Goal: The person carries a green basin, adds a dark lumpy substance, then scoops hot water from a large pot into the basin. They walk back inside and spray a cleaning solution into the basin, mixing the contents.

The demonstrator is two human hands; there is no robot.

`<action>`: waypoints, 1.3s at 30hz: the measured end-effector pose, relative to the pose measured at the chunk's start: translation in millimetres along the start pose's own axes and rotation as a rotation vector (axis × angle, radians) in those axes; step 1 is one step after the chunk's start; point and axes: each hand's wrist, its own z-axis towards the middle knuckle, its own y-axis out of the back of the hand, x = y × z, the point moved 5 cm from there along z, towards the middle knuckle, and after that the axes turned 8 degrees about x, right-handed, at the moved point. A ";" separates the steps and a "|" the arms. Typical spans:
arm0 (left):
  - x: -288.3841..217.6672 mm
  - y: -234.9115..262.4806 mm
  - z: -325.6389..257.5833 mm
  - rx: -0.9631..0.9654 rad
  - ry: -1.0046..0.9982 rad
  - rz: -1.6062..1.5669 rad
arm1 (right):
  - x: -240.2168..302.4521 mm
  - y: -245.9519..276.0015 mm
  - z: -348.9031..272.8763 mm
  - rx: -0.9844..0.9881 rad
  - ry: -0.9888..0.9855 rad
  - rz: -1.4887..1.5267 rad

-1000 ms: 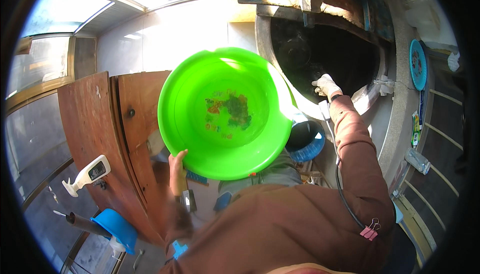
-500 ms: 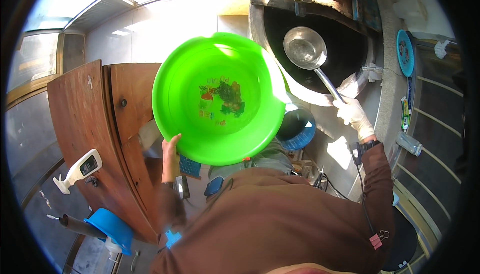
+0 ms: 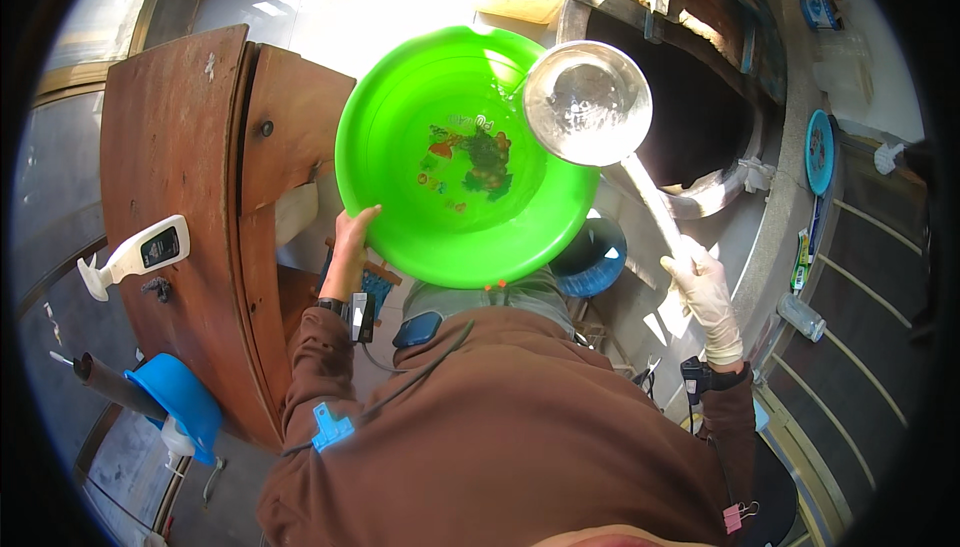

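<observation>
A large bright green basin (image 3: 400, 237), with a coloured print on its floor, is tilted in front of me. My bare left hand (image 3: 352, 237) grips its near-left rim, thumb on top. In a pale glove, my right hand (image 3: 700, 292) is closed round the handle of a metal ladle (image 3: 588, 107). The ladle's bowl hangs over the basin's right rim, and clear liquid glints in it. Some of that liquid seems to run from the ladle's left lip into the basin. Behind the ladle is the dark mouth of a large round vat (image 3: 700, 127).
A brown wooden cabinet (image 3: 175, 227) stands at left, with a white spray bottle (image 3: 140, 255) and a blue tub (image 3: 185, 397) beside it. Below the green basin's right side is a blue bucket (image 3: 600, 267). A ledge (image 3: 790, 147) at right carries a small turquoise sieve-like basket (image 3: 820, 152) and a jar (image 3: 800, 317).
My right hand has brought the ladle from over the dark vat leftward to the basin's right rim, tipping it. The basin, still in my left hand, sits slightly higher and further right in view.
</observation>
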 end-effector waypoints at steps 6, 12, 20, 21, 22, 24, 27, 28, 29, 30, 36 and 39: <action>-3.7 -5.0 -3.9 0.019 0.008 0.019 | 8.3 -33.7 27.4 -0.183 0.388 -0.432; -5.1 -7.3 -2.6 -0.007 -0.003 0.026 | 24.5 -38.0 24.2 -0.419 0.693 -0.717; -4.1 -2.0 0.3 0.017 0.051 0.057 | 17.6 -47.5 28.6 -0.618 0.977 -0.994; -5.0 -1.9 0.3 0.021 0.056 0.063 | 12.7 -48.5 33.8 -0.580 0.959 -0.996; -4.1 -0.7 -0.7 0.001 0.089 0.097 | 8.6 -49.1 38.6 -0.576 0.947 -1.025; -4.9 -1.3 -1.9 0.027 0.062 0.069 | -0.9 -47.6 45.7 -0.523 0.929 -0.910; -2.3 0.3 -0.9 0.042 0.027 0.074 | -9.6 -44.6 52.0 -0.387 0.898 -0.702; -1.8 1.0 0.6 0.046 -0.008 0.089 | -9.0 -43.3 54.2 -0.327 0.883 -0.641; 1.2 3.4 2.2 0.017 0.005 0.079 | -14.7 -37.3 66.6 -0.194 0.639 -0.369; 3.0 5.6 4.0 -0.014 -0.002 0.082 | -20.3 -32.0 75.6 -0.059 0.398 -0.097; 3.3 1.7 1.2 -0.086 -0.007 0.017 | 73.7 25.3 147.7 0.073 0.502 0.679; -1.8 -7.4 -8.9 -0.063 0.027 -0.018 | 129.9 68.4 217.9 -0.083 0.603 0.634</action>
